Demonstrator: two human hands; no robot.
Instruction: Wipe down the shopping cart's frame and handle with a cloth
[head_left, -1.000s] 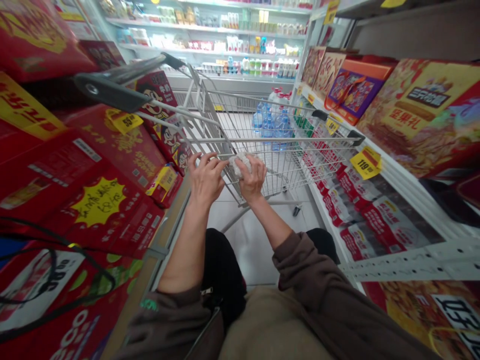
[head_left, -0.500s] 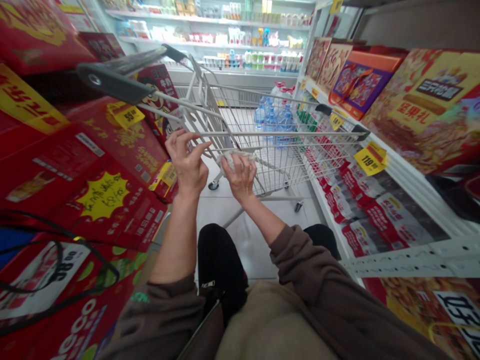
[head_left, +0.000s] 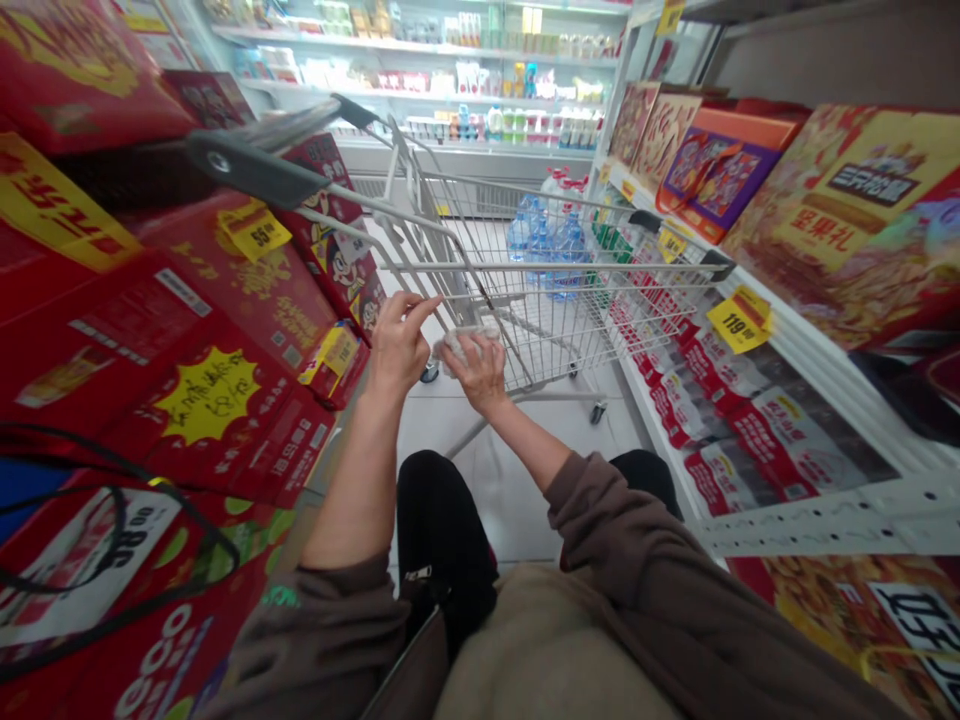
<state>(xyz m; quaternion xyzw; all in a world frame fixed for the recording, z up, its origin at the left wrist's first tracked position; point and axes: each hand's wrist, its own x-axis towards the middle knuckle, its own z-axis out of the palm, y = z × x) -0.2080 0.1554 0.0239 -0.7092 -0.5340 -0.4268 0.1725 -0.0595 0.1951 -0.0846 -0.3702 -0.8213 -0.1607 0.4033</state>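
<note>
For this wiping step to be done well, the cloth (head_left: 466, 332) should be spread wider under the fingers and pressed along each wire of the shopping cart (head_left: 555, 267), with the frame steadied so that it is not rolled away on its casters (head_left: 598, 411). The cloth, greyish-white and crumpled, is located at the near side of the cart, below its upper rim. It is held under the right hand (head_left: 478, 372), whose fingers are bent and closed over it. The left hand (head_left: 399, 342) is placed at the handle-side part of the same cart side. Its index finger is stretched towards a wire, and the other fingers are half curled. No cloth is seen in it; whether the wire is touched or gripped cannot be told.
</note>
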